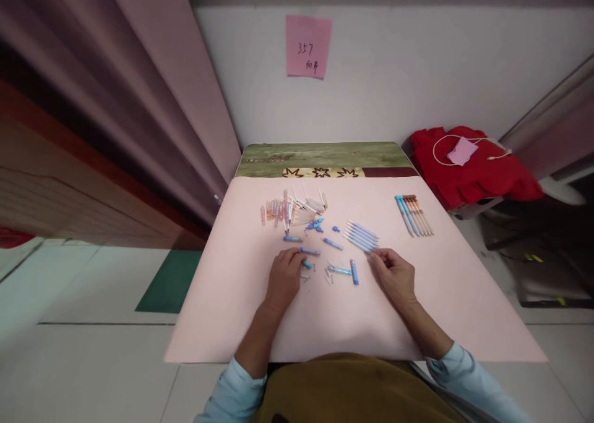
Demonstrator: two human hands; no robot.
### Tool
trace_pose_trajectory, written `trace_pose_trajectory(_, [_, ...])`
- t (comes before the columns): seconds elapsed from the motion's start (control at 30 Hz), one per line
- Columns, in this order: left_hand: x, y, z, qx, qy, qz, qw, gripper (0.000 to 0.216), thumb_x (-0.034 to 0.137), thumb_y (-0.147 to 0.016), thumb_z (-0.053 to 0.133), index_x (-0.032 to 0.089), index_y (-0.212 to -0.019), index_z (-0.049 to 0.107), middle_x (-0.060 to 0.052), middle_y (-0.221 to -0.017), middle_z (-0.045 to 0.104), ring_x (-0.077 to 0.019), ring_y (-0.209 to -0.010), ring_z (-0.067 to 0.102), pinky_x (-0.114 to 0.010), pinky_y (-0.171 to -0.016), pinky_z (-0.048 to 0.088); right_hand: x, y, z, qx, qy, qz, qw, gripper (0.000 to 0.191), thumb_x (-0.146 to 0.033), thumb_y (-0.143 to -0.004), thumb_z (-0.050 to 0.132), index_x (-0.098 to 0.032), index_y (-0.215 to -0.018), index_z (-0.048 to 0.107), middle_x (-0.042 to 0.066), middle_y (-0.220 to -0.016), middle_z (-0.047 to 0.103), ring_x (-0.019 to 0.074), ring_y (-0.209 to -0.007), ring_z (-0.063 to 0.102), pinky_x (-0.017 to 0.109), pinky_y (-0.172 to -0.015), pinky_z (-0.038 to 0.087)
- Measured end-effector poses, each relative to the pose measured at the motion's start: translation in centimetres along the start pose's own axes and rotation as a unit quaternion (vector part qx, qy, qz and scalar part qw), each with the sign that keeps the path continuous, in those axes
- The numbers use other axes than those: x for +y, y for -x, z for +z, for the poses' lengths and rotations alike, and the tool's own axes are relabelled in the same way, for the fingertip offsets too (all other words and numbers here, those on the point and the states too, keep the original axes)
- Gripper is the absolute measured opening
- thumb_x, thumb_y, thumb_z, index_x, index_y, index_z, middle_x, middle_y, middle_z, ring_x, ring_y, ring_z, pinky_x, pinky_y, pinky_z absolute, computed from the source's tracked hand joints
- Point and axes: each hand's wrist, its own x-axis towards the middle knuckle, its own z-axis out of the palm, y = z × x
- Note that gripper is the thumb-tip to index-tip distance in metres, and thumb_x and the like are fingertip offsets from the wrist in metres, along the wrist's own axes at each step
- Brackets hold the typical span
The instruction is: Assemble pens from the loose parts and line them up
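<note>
My left hand [284,279] rests on the pink sheet [232,311], its fingers curled over a small blue pen part [307,264]. My right hand [395,274] lies to the right, fingers bent, its fingertips touching the near end of a row of blue pen barrels [362,235]. Between the hands lie a blue pen piece [354,272] and a thin refill [340,269]. More blue parts [310,250] are scattered just beyond my left hand.
A heap of clear and orange pen parts [292,211] sits at the back left of the sheet. Assembled pens [414,214] lie in a row at the back right. Red cloth [468,166] with a white cable lies off the table's right. A pink note [308,46] hangs on the wall.
</note>
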Motion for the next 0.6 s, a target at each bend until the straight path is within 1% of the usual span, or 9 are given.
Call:
trace_pose_trajectory(0.3, [0.03,-0.01,0.28,-0.014,-0.017,0.007,1.0,0.019,0.013,-0.089,0.05,0.021,-0.099,0.065,-0.01,-0.106,0.066,-0.0262,-0.099,0.058,-0.04,-0.082,0.045,0.01,-0.01,-0.05,-0.003,0.013,-0.006,1.0,0.038,-0.054,-0.081,0.061,-0.018,-0.085,0.072,0.001,-0.067,0.067,0.0152,-0.059,0.057,0.025,-0.061,0.045])
trace_pose_trajectory(0.47, [-0.2,0.05,0.63,-0.007,-0.029,0.023,0.999,0.024,0.012,-0.089,0.05,0.021,-0.105,0.066,-0.011,-0.109,0.066,-0.0265,-0.1,0.057,-0.04,-0.083,0.046,0.16,-0.09,0.0,-0.002,0.016,-0.012,1.0,0.039,-0.055,-0.081,0.06,-0.018,-0.084,0.072,0.0,-0.064,0.066,0.0156,-0.058,0.057,0.026,-0.059,0.045])
trace_pose_trajectory(0.6, [-0.24,0.09,0.72,0.001,-0.021,0.021,1.0,0.021,0.014,-0.09,0.05,0.02,-0.102,0.067,-0.011,-0.107,0.066,-0.0257,-0.099,0.058,-0.04,-0.085,0.046,0.41,-0.09,0.03,-0.003,0.011,-0.012,1.0,0.038,-0.054,-0.081,0.061,-0.018,-0.083,0.072,0.001,-0.067,0.068,0.016,-0.06,0.058,0.026,-0.062,0.045])
